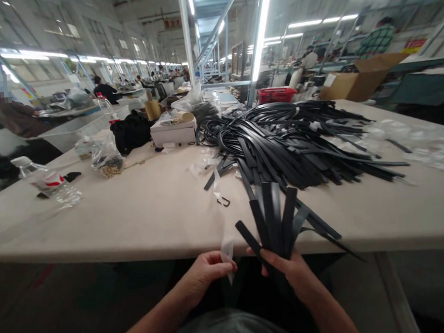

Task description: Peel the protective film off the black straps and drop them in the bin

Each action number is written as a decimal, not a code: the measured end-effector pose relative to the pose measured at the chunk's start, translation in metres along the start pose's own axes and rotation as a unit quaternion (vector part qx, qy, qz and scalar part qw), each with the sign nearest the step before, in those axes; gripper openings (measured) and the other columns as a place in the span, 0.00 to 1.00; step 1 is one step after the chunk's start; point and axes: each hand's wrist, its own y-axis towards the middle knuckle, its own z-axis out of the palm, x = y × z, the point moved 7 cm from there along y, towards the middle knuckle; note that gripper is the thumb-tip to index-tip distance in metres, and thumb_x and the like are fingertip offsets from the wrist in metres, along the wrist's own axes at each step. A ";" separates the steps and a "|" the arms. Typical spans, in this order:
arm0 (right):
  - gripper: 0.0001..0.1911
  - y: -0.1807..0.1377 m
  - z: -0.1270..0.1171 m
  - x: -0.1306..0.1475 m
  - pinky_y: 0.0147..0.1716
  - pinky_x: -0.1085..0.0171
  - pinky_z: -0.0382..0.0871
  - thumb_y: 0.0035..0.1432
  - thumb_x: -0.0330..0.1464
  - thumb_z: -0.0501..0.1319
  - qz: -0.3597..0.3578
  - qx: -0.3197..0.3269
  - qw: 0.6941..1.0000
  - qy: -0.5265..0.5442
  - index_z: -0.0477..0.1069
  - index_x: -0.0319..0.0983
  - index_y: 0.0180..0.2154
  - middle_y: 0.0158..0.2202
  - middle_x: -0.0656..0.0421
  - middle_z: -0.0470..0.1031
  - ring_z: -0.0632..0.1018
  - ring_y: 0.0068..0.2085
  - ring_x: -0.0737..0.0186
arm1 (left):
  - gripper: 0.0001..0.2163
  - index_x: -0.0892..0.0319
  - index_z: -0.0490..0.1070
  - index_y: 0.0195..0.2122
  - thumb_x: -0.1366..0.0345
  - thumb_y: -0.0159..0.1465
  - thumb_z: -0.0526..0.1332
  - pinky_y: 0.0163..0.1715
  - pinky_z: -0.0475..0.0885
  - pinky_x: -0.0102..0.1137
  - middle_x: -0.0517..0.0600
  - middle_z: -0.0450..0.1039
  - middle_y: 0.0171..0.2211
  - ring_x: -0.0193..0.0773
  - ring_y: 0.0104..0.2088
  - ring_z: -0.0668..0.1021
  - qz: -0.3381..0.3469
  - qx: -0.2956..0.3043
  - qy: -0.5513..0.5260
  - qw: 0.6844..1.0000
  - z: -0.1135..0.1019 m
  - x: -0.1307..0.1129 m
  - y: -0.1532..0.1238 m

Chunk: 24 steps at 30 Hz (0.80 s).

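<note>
In my right hand (286, 267) is a fanned bunch of black straps (273, 218), gripped near the table's front edge with the strap ends pointing up and away. My left hand (214, 268), a little to the left, pinches a strip of clear plastic (227, 250) between thumb and fingers. Beyond my hands, a large pile of black straps (282, 152) lies coiled and spread over the table. A small black wire hook (224, 202) rests on the tabletop beside another thin clear strip (216, 184).
On the pale table (142, 217) are a plastic bottle (48, 181), a bag of small brass-coloured parts (108, 156), a black cloth bundle (131, 132) and a white box (174, 132). A red basket (277, 95), a cardboard box (353, 84) and clear plastic wrap (429, 142) are farther right. People work beyond.
</note>
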 end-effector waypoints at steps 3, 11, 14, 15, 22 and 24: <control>0.19 -0.012 0.027 0.007 0.26 0.66 0.68 0.52 0.43 0.65 -0.005 0.071 0.997 0.000 0.77 0.34 0.39 0.20 0.62 0.73 0.73 0.23 0.64 | 0.13 0.64 0.79 0.29 0.58 0.49 0.74 0.35 0.66 0.28 0.49 0.77 0.27 0.34 0.29 0.74 0.021 0.025 0.047 0.998 0.012 -0.002 0.003; 0.12 0.001 0.030 0.011 0.30 0.65 0.68 0.55 0.36 0.62 -0.059 0.028 0.986 -0.156 0.74 0.37 0.24 0.20 0.61 0.75 0.76 0.27 0.61 | 0.14 0.64 0.81 0.32 0.57 0.50 0.72 0.28 0.64 0.27 0.48 0.75 0.23 0.31 0.23 0.70 -0.006 0.050 0.096 0.994 0.023 0.003 0.003; 0.13 0.003 0.025 0.008 0.29 0.65 0.67 0.57 0.37 0.61 -0.062 0.017 0.983 -0.174 0.73 0.38 0.24 0.19 0.62 0.75 0.76 0.24 0.61 | 0.12 0.63 0.82 0.32 0.59 0.53 0.69 0.33 0.67 0.29 0.49 0.78 0.25 0.34 0.26 0.73 -0.026 0.089 0.130 0.987 0.027 0.003 0.000; 0.14 0.003 0.024 0.007 0.28 0.65 0.67 0.57 0.38 0.61 -0.063 0.014 0.982 -0.177 0.73 0.38 0.23 0.18 0.62 0.74 0.76 0.24 0.62 | 0.11 0.63 0.81 0.32 0.59 0.54 0.68 0.34 0.68 0.29 0.50 0.78 0.26 0.35 0.27 0.75 -0.036 0.106 0.140 0.984 0.029 0.003 -0.001; 0.12 -0.005 0.011 0.017 0.27 0.65 0.71 0.56 0.39 0.62 -0.073 -0.030 0.983 -0.168 0.75 0.38 0.26 0.20 0.61 0.77 0.78 0.24 0.60 | 0.11 0.63 0.81 0.27 0.58 0.53 0.70 0.35 0.70 0.30 0.51 0.80 0.25 0.37 0.28 0.78 -0.034 0.086 0.165 0.982 0.034 -0.004 0.007; 0.13 -0.014 0.000 0.018 0.28 0.64 0.74 0.56 0.41 0.62 -0.074 -0.059 0.984 -0.151 0.77 0.37 0.33 0.23 0.59 0.79 0.80 0.25 0.58 | 0.12 0.64 0.80 0.27 0.59 0.51 0.72 0.36 0.71 0.29 0.51 0.79 0.25 0.36 0.27 0.78 -0.036 0.044 0.075 0.996 0.033 -0.011 0.013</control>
